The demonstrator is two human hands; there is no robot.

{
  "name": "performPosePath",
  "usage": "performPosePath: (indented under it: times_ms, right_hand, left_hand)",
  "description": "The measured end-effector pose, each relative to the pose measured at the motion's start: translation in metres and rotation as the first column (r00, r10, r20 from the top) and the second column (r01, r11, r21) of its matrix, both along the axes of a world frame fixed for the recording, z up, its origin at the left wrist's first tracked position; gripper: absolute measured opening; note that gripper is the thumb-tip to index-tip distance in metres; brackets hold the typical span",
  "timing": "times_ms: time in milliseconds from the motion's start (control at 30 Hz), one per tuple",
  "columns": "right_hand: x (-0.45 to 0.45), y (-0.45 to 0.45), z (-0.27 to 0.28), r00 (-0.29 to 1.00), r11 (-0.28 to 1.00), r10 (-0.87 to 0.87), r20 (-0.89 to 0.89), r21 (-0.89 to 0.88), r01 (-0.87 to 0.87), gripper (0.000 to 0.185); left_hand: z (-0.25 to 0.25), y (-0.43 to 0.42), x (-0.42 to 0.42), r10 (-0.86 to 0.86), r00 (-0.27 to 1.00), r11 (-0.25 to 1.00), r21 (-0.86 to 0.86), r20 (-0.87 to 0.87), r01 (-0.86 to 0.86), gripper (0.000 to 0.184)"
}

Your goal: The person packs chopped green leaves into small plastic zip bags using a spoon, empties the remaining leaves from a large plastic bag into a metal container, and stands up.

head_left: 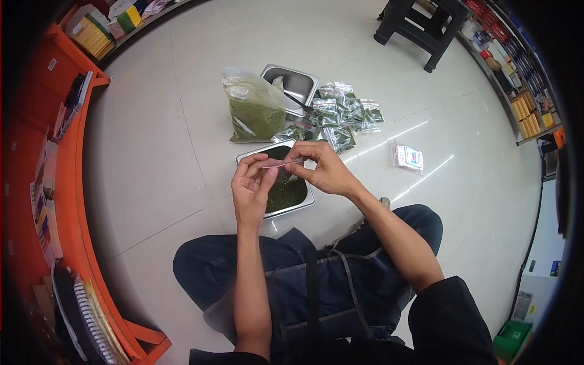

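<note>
Above a steel pan (310, 204) of dark green flaked herb, my left hand (249, 188) and my right hand (328, 169) pinch a small clear plastic bag (277, 165) by its edge. The bag is seen nearly edge-on, so its contents are hard to make out. Just beyond the pan stands a large clear bag (258, 115) of green dried herb. To its right lies a pile of small zip bags (340, 112) filled with green herb. A second steel pan (307, 78) sits behind, with a dark-handled utensil (298, 101) in it.
A pack of small bags (409, 158) with a printed label lies on the tiled floor at right. A black stool (420, 27) stands at the back. Orange shelving (73, 182) runs along the left, and stocked shelves (517, 91) line the right. My crossed legs (304, 274) are in front.
</note>
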State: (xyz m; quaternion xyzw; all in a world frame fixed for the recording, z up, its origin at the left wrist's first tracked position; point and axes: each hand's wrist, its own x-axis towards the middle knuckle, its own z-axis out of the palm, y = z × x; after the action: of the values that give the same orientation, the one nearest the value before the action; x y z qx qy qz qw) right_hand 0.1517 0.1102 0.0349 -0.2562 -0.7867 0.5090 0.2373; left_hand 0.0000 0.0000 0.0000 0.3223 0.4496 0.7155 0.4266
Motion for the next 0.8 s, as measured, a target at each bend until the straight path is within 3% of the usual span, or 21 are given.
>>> performPosePath:
  times_ms: [100,200,267,400,500,700,800]
  right_hand:
    - [-0.003,-0.003,-0.001,0.999,0.998,0.033,-0.010,-0.047,-0.033,0.010]
    - [-0.003,-0.003,-0.001,0.998,0.997,0.057,-0.040,0.053,-0.055,0.011]
    - [-0.003,-0.003,0.005,0.997,0.999,0.054,-0.048,-0.007,-0.054,0.013]
    - [0.002,0.009,0.002,0.996,0.998,0.053,-0.079,0.038,-0.050,0.017]
    - [0.008,0.015,0.003,0.995,0.990,0.098,-0.018,0.104,-0.095,0.016]
    - [0.017,0.027,0.014,0.990,0.993,-0.003,0.139,0.118,-0.013,0.013]
    - [0.021,0.030,0.022,0.980,0.983,0.005,0.198,0.181,-0.042,0.016]
  left_hand:
    - [0.006,-0.002,-0.001,0.001,1.000,1.000,-0.001,-0.008,-0.001,0.038]
    - [0.000,-0.002,-0.003,0.044,0.998,0.998,-0.038,-0.036,-0.045,0.037]
    - [-0.006,-0.002,-0.005,0.090,0.989,0.996,-0.008,-0.113,-0.091,0.031]
    - [-0.004,-0.002,-0.004,0.111,0.985,0.990,-0.071,-0.130,-0.121,0.028]
    - [-0.004,0.001,0.000,0.172,0.965,0.979,-0.073,-0.196,-0.190,0.025]
    - [-0.005,0.002,0.001,0.094,0.983,0.992,-0.071,-0.155,-0.106,0.018]
    - [-0.007,0.002,0.001,0.097,0.965,0.991,-0.066,-0.243,-0.116,0.017]
